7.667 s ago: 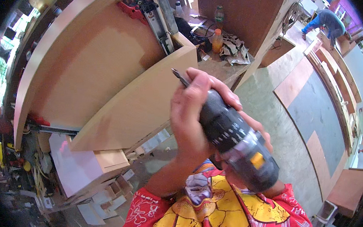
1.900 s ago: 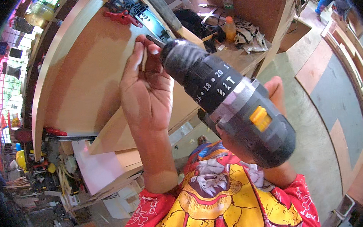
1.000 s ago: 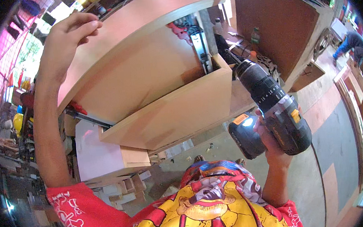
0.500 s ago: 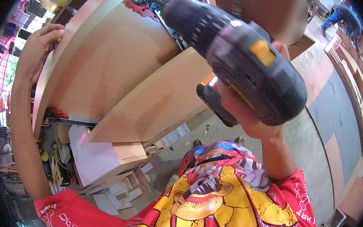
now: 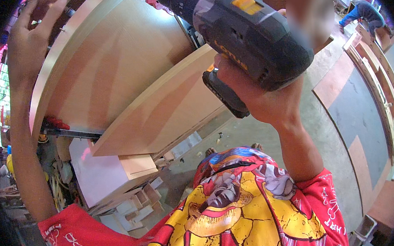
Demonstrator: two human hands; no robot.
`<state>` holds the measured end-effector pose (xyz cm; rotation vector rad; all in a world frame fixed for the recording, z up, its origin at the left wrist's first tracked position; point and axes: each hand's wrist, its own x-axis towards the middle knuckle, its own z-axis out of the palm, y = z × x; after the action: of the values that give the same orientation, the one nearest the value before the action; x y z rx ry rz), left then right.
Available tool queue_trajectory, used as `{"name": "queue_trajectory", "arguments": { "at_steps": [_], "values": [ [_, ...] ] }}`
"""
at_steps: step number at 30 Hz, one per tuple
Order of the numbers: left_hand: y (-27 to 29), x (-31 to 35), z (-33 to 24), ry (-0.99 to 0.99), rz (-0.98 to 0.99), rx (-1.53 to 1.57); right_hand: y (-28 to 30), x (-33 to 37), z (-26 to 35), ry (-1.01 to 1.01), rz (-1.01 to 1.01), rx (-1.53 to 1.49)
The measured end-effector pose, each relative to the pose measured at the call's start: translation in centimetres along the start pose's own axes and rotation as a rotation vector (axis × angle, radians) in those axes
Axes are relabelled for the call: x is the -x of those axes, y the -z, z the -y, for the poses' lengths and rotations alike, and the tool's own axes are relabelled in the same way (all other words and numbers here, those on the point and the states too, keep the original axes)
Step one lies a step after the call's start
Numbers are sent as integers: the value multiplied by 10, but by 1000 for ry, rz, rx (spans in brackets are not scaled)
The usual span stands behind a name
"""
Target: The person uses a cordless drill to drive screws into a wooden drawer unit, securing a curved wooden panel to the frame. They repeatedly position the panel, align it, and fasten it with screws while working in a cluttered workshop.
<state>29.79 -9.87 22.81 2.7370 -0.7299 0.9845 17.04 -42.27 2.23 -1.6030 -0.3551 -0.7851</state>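
Observation:
My right hand (image 5: pixel 264 97) is wrapped round the grip of a black and yellow cordless drill (image 5: pixel 250 33). The drill is raised over the wooden cabinet, and its front end runs out of the top of the view. At the upper left my left hand (image 5: pixel 31 48) is up beside the curved-looking edge of a pale wooden panel (image 5: pixel 55 58), thumb and fingers apart. A small screw-like piece (image 5: pixel 63 28) sticks out of that edge near my thumb. Below the drill, a second pale board (image 5: pixel 158 105) stands out from the panel.
A white-sided box (image 5: pixel 97 172) and wood offcuts (image 5: pixel 140 199) lie at lower left. A red clamp (image 5: pixel 57 123) sits by the panel's lower end. Sheets (image 5: pixel 362 110) lie on the floor at right. Another person (image 5: pixel 365 15) bends over at far right.
My left hand has come off the panel edge and moved up, its fingers spreading. The drill in my right hand has shifted up and to the left.

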Motion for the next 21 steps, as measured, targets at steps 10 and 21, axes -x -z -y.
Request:
{"name": "queue_trajectory", "arguments": {
  "at_steps": [10, 21],
  "values": [
    [-35, 95, -156, 195, 367, 836, 5, -7, -18, 201, 20, 120],
    [-174, 91, -165, 485, -74, 2405, -3, -9, 6, -21, 72, 123]
  ]
}}
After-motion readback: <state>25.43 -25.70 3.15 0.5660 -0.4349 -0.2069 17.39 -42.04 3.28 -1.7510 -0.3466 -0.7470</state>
